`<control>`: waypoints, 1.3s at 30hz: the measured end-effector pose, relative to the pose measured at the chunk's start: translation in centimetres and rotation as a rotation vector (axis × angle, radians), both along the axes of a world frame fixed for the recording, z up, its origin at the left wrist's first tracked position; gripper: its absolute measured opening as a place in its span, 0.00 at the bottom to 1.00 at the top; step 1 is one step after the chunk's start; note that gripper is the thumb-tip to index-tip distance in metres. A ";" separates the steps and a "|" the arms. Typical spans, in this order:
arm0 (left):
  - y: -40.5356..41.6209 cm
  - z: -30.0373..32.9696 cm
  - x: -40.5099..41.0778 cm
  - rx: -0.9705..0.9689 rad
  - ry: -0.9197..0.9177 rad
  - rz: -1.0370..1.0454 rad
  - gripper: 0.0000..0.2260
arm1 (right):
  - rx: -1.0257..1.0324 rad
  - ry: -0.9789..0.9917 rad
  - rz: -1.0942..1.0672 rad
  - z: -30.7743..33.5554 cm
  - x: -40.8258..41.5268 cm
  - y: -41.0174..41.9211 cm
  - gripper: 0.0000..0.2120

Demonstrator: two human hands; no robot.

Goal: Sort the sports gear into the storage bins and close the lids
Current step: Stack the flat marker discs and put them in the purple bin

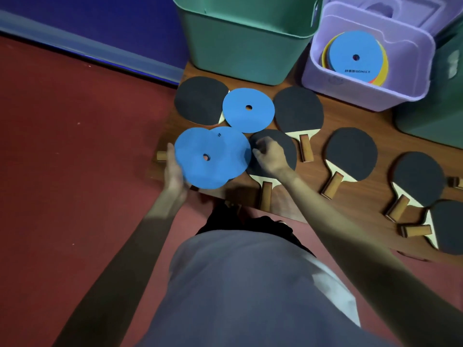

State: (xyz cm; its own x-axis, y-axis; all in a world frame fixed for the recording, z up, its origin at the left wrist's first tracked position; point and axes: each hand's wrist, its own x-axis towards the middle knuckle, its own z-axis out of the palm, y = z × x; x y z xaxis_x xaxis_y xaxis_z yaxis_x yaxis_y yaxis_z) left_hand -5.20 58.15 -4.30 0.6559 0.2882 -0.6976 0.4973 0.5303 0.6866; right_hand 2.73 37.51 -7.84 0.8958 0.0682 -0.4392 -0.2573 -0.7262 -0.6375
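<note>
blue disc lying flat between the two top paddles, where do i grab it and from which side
Probably pinch the blue disc at its left rim, coming from the left: that edge rides up over a paddle, so fingers could slip beneath. Elsewhere it lies flat on the board.

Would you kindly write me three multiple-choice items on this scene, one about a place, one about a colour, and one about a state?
1. Where do the stacked discs lie?
A. in the purple bin
B. in the green bin
C. on the red floor

2. What colour is the flat disc lying among the paddles?
A. yellow
B. blue
C. black

3. What is the left hand doing?
A. resting open on the floor
B. gripping a paddle handle
C. holding a bent blue disc

Answers:
1 A, the stack sits inside the purple bin.
2 B, its surface is plainly blue.
3 C, the fingers hold the edge of the bent blue disc.
</note>
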 end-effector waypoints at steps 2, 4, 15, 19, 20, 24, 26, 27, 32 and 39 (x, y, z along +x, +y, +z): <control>0.7 -0.3 -0.5 0.007 -0.026 0.003 0.23 | -0.039 0.079 0.031 -0.8 0.4 0.6 0.15; 1.3 -0.4 -0.9 0.006 -0.037 0.018 0.24 | -0.065 0.126 0.055 -1.4 0.6 1.4 0.16; 2.6 -1.3 -1.5 0.026 -0.033 0.095 0.25 | -0.169 0.210 -0.050 -1.5 1.0 3.9 0.19; 2.6 -1.2 -1.7 0.033 -0.008 0.103 0.24 | -0.081 0.173 -0.005 -1.5 0.7 3.4 0.12; 2.7 -1.2 -1.6 0.025 -0.008 0.094 0.24 | -0.030 0.160 0.003 -1.3 0.7 3.1 0.11; 2.8 -0.7 -1.3 0.022 0.005 0.084 0.23 | 0.035 0.046 0.017 0.0 0.5 0.7 0.11; 2.6 -0.6 -1.0 0.035 0.008 0.086 0.22 | 0.017 -0.045 -0.003 0.6 0.5 -1.1 0.16; 2.5 -0.5 -0.9 0.036 0.003 0.077 0.22 | -0.010 -0.093 0.012 1.0 0.5 -1.9 0.17; 1.8 -0.3 0.0 0.040 0.004 0.017 0.22 | -0.014 -0.339 0.031 3.4 0.8 -5.1 0.13; 0.4 -0.4 2.2 -0.052 0.054 -0.090 0.25 | 0.635 -0.111 -0.364 5.1 1.5 -4.9 0.11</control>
State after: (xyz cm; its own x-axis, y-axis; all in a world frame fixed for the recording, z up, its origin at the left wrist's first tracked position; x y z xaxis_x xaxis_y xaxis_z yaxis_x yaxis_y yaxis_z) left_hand -3.04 58.51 -4.65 0.6385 0.1925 -0.7452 0.5799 0.5163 0.6302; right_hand 4.23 32.65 -2.75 0.9470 -0.0312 -0.3198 -0.3213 -0.0900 -0.9427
